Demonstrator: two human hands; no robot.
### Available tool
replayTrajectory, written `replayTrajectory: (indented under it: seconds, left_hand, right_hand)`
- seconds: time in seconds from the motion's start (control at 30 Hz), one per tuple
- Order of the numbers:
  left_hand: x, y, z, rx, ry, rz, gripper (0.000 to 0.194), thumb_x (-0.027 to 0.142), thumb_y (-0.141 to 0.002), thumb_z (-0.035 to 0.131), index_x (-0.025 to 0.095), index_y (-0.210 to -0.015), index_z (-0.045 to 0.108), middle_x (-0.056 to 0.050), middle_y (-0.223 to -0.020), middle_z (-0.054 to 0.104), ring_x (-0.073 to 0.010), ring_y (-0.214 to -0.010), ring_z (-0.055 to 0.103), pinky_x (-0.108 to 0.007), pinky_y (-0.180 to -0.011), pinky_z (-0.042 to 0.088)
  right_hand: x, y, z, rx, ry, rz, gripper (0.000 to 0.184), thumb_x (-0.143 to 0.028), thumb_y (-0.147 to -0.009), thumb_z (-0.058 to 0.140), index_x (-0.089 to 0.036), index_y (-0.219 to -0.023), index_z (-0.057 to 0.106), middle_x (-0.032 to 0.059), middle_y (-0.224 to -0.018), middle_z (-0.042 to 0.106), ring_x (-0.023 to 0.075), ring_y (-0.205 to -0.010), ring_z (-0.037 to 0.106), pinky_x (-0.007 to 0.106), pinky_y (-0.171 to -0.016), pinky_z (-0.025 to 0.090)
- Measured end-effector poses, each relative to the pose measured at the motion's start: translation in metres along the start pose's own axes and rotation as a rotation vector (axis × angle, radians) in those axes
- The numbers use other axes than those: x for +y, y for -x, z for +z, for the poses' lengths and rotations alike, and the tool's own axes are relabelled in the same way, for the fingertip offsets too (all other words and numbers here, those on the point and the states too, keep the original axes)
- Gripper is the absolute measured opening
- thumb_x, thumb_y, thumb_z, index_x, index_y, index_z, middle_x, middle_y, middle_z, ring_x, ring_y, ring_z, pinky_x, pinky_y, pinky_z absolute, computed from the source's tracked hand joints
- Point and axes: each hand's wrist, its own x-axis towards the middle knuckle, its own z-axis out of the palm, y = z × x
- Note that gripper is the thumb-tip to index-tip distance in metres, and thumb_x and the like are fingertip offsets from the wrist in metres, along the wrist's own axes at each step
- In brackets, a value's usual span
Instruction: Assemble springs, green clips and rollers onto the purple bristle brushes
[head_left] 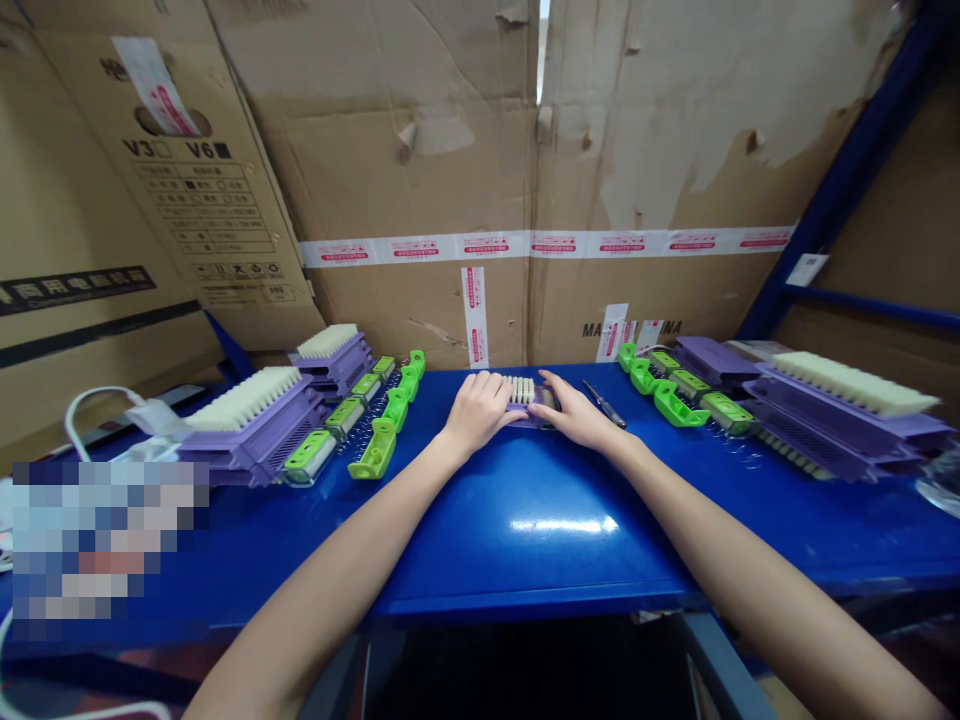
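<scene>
A small purple brush with white bristles (520, 390) lies at the far middle of the blue table (525, 510). My left hand (480, 408) presses on its left end, fingers curled over it. My right hand (576, 412) covers its right end the same way. Most of the brush body is hidden under both hands; only the bristle strip shows between them.
Stacked purple brushes (251, 415) with a row of green handle parts (379, 425) and springs sit at left. More purple brushes (840, 405) and green parts (679, 395) lie at right. A dark tool (604, 403) rests beside my right hand. Cardboard boxes (480, 180) wall the back.
</scene>
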Motion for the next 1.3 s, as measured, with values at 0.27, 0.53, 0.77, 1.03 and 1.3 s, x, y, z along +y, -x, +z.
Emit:
replayTrajectory:
  seconds: [0.27, 0.53, 0.77, 1.03, 1.3]
  left_hand:
    - [0.0004, 0.0001, 0.0000, 0.013, -0.012, 0.011, 0.041, 0.054, -0.084, 0.052, 0.014, -0.082, 0.059, -0.009, -0.079, 0.059, -0.0227, -0.078, 0.052, -0.032, -0.067, 0.032]
    - [-0.0001, 0.0006, 0.0011, -0.020, 0.009, 0.005, 0.042, 0.054, -0.086, 0.047, 0.014, -0.083, 0.060, -0.010, -0.080, 0.058, -0.0232, -0.079, 0.052, -0.033, -0.067, 0.033]
    - [-0.0005, 0.0008, 0.0016, 0.001, -0.011, 0.036, 0.040, 0.052, -0.086, 0.050, 0.015, -0.078, 0.061, -0.008, -0.076, 0.058, -0.0226, -0.078, 0.052, -0.033, -0.067, 0.033]
    - [0.0004, 0.0008, 0.0008, -0.024, 0.014, 0.028, 0.037, 0.050, -0.086, 0.052, 0.016, -0.075, 0.063, -0.009, -0.075, 0.057, -0.0224, -0.079, 0.051, -0.034, -0.068, 0.034]
    - [0.0009, 0.0007, 0.0001, -0.003, -0.027, 0.037, 0.038, 0.051, -0.087, 0.049, 0.016, -0.076, 0.060, -0.008, -0.075, 0.058, -0.0218, -0.077, 0.053, -0.032, -0.066, 0.035]
  right_hand:
    - [0.0027, -0.0001, 0.0012, 0.027, -0.033, -0.019, 0.072, -0.053, -0.082, 0.057, -0.018, -0.142, 0.036, 0.0159, -0.141, 0.045, 0.0285, -0.130, 0.043, 0.047, -0.109, 0.033]
    - [0.0047, -0.0005, 0.0016, 0.028, -0.018, -0.030, 0.073, -0.052, -0.082, 0.057, -0.019, -0.143, 0.035, 0.0157, -0.140, 0.046, 0.0286, -0.129, 0.044, 0.047, -0.108, 0.033]
    - [0.0041, -0.0004, 0.0016, 0.023, -0.014, -0.023, 0.073, -0.053, -0.082, 0.056, -0.019, -0.143, 0.035, 0.0156, -0.140, 0.046, 0.0282, -0.130, 0.043, 0.047, -0.108, 0.033]
    - [0.0049, -0.0005, 0.0019, 0.025, -0.035, -0.020, 0.074, -0.053, -0.082, 0.056, -0.018, -0.143, 0.035, 0.0172, -0.141, 0.045, 0.0295, -0.130, 0.042, 0.049, -0.108, 0.032]
    - [0.0049, -0.0005, 0.0016, 0.021, -0.027, -0.018, 0.074, -0.053, -0.082, 0.056, -0.018, -0.143, 0.035, 0.0164, -0.140, 0.045, 0.0289, -0.130, 0.043, 0.047, -0.108, 0.034]
